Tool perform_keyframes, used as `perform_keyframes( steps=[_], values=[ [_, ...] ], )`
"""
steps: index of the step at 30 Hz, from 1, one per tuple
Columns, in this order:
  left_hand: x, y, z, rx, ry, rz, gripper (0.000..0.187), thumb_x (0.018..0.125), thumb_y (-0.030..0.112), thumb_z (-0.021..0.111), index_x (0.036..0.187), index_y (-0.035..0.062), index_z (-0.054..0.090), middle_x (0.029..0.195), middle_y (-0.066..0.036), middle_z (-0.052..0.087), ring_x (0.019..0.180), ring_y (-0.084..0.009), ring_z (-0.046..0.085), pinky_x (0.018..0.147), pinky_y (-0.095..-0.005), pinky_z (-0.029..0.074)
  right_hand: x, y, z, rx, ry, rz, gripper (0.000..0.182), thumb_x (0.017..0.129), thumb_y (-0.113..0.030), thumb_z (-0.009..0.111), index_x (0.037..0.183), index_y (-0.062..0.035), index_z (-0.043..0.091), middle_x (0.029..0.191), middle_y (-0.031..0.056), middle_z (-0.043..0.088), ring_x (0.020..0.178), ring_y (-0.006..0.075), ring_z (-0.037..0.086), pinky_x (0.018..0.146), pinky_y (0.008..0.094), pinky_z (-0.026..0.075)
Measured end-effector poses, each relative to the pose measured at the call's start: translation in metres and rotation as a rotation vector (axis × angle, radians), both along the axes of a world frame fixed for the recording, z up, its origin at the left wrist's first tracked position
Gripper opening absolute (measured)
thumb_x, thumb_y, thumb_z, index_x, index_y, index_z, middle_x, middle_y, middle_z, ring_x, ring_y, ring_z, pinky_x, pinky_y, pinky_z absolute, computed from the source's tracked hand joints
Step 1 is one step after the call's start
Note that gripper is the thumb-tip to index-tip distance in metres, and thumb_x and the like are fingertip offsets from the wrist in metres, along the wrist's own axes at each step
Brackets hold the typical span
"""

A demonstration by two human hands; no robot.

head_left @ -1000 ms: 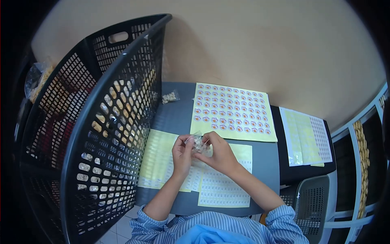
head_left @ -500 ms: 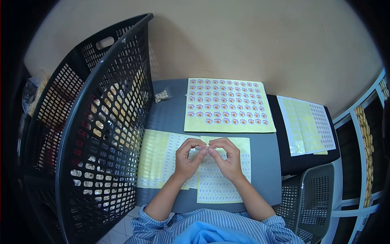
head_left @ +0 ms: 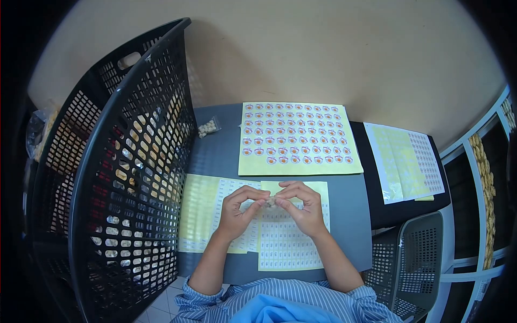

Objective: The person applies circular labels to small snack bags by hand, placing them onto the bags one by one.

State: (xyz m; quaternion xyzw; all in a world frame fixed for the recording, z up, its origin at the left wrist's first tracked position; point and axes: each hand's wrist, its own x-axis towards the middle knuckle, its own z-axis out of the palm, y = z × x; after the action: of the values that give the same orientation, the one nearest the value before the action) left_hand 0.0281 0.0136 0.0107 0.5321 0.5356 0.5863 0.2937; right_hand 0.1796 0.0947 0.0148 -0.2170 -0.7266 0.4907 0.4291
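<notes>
1. Small clear bag (head_left: 271,202): positioned between both hands, above the right-hand label sheet (head_left: 291,245); pale pieces show inside.
2. Left hand (head_left: 237,214): thumb and fingertips pinch the bag's left side.
3. Right hand (head_left: 307,211): thumb and fingertips pinch the opposite side.
4. Left-hand label sheet (head_left: 200,215): yellow backing, partly bare; rows of small white labels, print too small to read.
5. Round-sticker sheet (head_left: 299,134): lies beyond the hands on the grey table (head_left: 349,226); stickers bear an orange centre and illegible lettering.
6. Second bag (head_left: 209,127): rests near the black perforated crate (head_left: 114,97).
7. Partly used sticker sheet (head_left: 401,161): lies on the black surface (head_left: 379,214) at right; its print is unreadable.
</notes>
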Motion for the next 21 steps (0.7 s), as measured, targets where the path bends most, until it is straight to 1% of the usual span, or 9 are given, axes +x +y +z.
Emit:
perform_keyframes(
  steps=[4,5,9,11,12,14,18,20,21],
  values=[
    [-0.002,0.0,0.001,0.001,0.053,0.043,0.005,0.078,0.001,0.059,0.081,0.0004,0.064,0.088,-0.012,0.063,0.086,-0.0189,0.059,0.079,-0.0298,0.045,0.0,-0.001,0.001,-0.056,-0.016,-0.02,0.005,0.07,0.0,0.065,0.074,-0.0032,0.064,0.077,0.0076,0.063,0.092,0.0237,0.057,0.083,0.0349,0.043],
    [-0.003,0.001,-0.003,0.035,0.074,0.081,0.006,0.076,0.001,0.061,0.08,0.0016,0.065,0.085,-0.01,0.064,0.082,-0.0187,0.061,0.076,-0.0285,0.047,0.0,-0.002,0.0,-0.057,-0.016,-0.017,0.005,0.07,0.001,0.065,0.074,-0.0032,0.064,0.078,0.0075,0.063,0.091,0.0236,0.057,0.083,0.0355,0.043],
    [-0.006,0.0,-0.006,0.041,0.048,0.101,0.004,0.076,0.002,0.062,0.079,0.0012,0.064,0.082,-0.01,0.064,0.08,-0.0187,0.061,0.076,-0.0284,0.047,-0.003,-0.006,-0.001,-0.062,-0.023,-0.029,0.006,0.071,0.0,0.065,0.075,-0.0031,0.064,0.078,0.0075,0.063,0.091,0.0235,0.057,0.083,0.0354,0.043],
    [-0.006,0.0,-0.011,0.048,-0.013,0.058,0.006,0.077,0.003,0.06,0.082,0.0005,0.063,0.087,-0.011,0.063,0.084,-0.0183,0.06,0.077,-0.0289,0.046,-0.004,-0.006,-0.005,-0.024,-0.012,-0.059,0.006,0.072,-0.002,0.065,0.078,-0.0029,0.065,0.08,0.0075,0.063,0.084,0.0193,0.059,0.074,0.0297,0.046],
    [-0.003,0.002,-0.009,0.05,-0.014,0.056,0.006,0.077,0.003,0.06,0.082,0.0005,0.063,0.087,-0.011,0.063,0.084,-0.0183,0.06,0.077,-0.0289,0.046,-0.004,-0.006,-0.005,-0.022,-0.013,-0.061,0.006,0.072,-0.002,0.065,0.078,-0.0029,0.065,0.08,0.0075,0.063,0.084,0.0193,0.059,0.074,0.0297,0.046],
    [0.006,0.004,-0.002,0.117,-0.248,-0.01,0.008,0.079,0.003,0.057,0.086,0.0001,0.06,0.095,-0.011,0.06,0.089,-0.018,0.057,0.078,-0.0296,0.045,-0.006,-0.008,-0.006,-0.18,0.05,-0.056,0.005,0.073,-0.002,0.065,0.078,-0.0028,0.065,0.079,0.0077,0.062,0.076,0.0152,0.058,0.067,0.026,0.045],
    [0.012,0.005,-0.009,0.062,-0.196,-0.064,0.009,0.08,0.003,0.056,0.088,0.0,0.058,0.1,-0.012,0.057,0.092,-0.0177,0.055,0.08,-0.0296,0.045,-0.008,-0.01,-0.007,-0.191,0.096,-0.031,0.005,0.073,-0.003,0.065,0.078,-0.003,0.065,0.078,0.0073,0.062,0.072,0.0129,0.057,0.062,0.0241,0.044],
    [0.01,0.005,-0.015,0.079,-0.132,0.009,0.006,0.079,0.003,0.057,0.084,0.0005,0.059,0.094,-0.011,0.059,0.088,-0.0176,0.057,0.077,-0.0289,0.045,-0.008,-0.012,-0.004,-0.108,0.039,-0.04,0.007,0.072,-0.002,0.065,0.079,-0.0027,0.065,0.078,0.0075,0.061,0.071,0.0142,0.058,0.062,0.0253,0.045],
    [0.01,0.005,-0.015,0.08,-0.13,0.006,0.006,0.079,0.003,0.057,0.084,0.0005,0.059,0.094,-0.011,0.059,0.088,-0.0176,0.057,0.077,-0.0289,0.045,-0.007,-0.012,-0.003,-0.106,0.041,-0.043,0.007,0.072,-0.002,0.065,0.079,-0.0027,0.065,0.078,0.0075,0.061,0.071,0.0142,0.058,0.062,0.0253,0.045]
  ],
)
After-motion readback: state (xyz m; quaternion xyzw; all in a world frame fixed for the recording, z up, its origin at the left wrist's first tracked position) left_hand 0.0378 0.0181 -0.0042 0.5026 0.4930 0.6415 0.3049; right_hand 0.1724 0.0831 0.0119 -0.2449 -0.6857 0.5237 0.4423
